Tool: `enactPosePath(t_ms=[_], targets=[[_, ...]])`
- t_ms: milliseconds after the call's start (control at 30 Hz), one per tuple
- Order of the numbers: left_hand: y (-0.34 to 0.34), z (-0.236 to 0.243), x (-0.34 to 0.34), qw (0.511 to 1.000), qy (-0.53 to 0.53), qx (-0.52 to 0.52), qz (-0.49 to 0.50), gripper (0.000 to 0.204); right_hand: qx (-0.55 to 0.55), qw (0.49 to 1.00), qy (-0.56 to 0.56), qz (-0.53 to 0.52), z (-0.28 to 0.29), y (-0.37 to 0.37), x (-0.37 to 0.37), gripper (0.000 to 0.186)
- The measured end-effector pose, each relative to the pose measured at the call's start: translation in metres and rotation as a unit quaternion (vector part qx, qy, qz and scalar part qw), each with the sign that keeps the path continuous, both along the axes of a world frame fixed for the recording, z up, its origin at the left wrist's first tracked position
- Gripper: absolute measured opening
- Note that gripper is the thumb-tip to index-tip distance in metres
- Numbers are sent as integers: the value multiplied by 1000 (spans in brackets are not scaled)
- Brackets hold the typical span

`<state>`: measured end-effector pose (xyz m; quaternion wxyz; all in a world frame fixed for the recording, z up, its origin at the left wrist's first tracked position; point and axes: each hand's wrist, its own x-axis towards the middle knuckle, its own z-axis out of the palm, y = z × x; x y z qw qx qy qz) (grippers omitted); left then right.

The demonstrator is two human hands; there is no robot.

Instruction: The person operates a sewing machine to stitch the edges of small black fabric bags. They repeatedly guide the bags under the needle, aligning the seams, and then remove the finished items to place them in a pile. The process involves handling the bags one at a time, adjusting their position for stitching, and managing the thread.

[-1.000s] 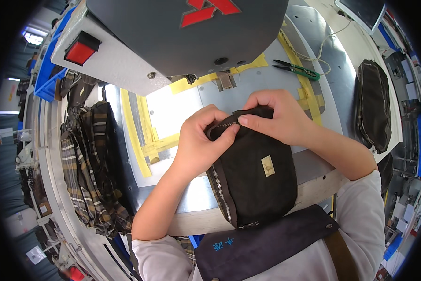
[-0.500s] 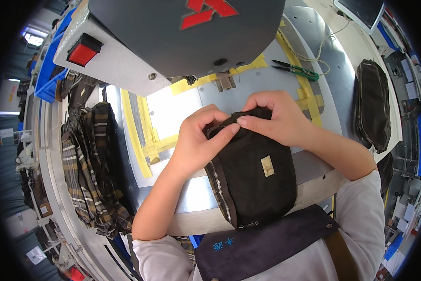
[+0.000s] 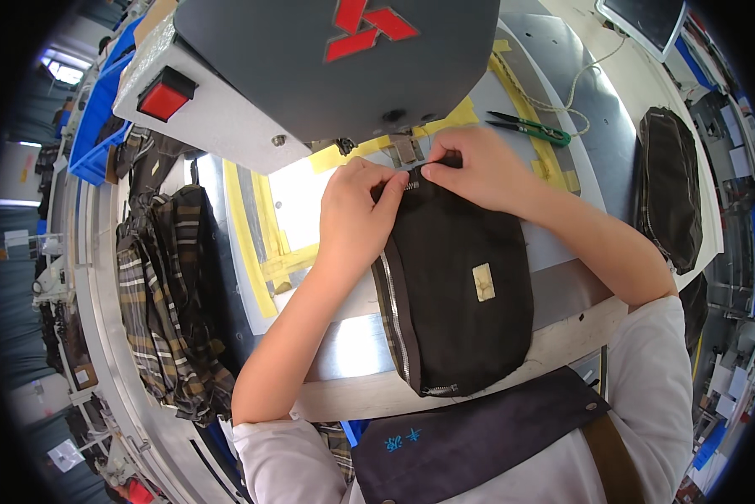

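A dark brown fabric pouch [image 3: 461, 311] with a metal zipper [image 3: 400, 323] down its left side lies on the work table, its lower end over the near edge. A small cream patch [image 3: 483, 282] sits on its upper face. My left hand [image 3: 356, 206] pinches the pouch's far left corner between thumb and fingers, by the zipper's end. Close beside it, my right hand [image 3: 478, 172] grips the far edge the same way. Both hands are just short of the small clamp [image 3: 404, 149] under the grey sewing machine head [image 3: 344, 76].
Green-handled thread snips [image 3: 533, 128] lie at the far right by a cord [image 3: 575, 92]. Another dark pouch [image 3: 671, 189] rests on the right. Plaid fabric pieces [image 3: 172, 294] hang at the left below a blue bin [image 3: 96, 143]. Yellow tape [image 3: 251, 244] borders the plate.
Both hands have moved away from me, drawing the pouch toward the machine's clamp. The pouch now lies flatter and more stretched out; the hands keep their pinch.
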<state>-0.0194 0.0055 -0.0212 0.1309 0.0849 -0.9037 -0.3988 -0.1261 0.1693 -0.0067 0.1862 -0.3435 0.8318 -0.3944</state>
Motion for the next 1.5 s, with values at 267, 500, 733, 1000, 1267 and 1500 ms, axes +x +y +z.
enactPosePath(t_ms=[267,500,733,1000,1267,1500], targets=[[-3,-1,-21,996,-60,-51,30,16,136,988,67,35,9,-15,-23,23],[-5,-5,-32,996,-53,-38,61,20,86,993,76,19,-13,-24,-43,21],[-9,-7,-38,995,-66,-41,65,19,82,993,80,18,-15,-26,-46,21],[-11,6,-16,999,5,-18,-47,20,65,992,107,15,-15,-24,-44,22],[-12,6,-12,963,97,-210,-138,26,100,990,92,37,-6,-24,-43,22],[-7,5,-13,965,91,-212,-125,32,89,991,88,34,-7,-24,-42,21]])
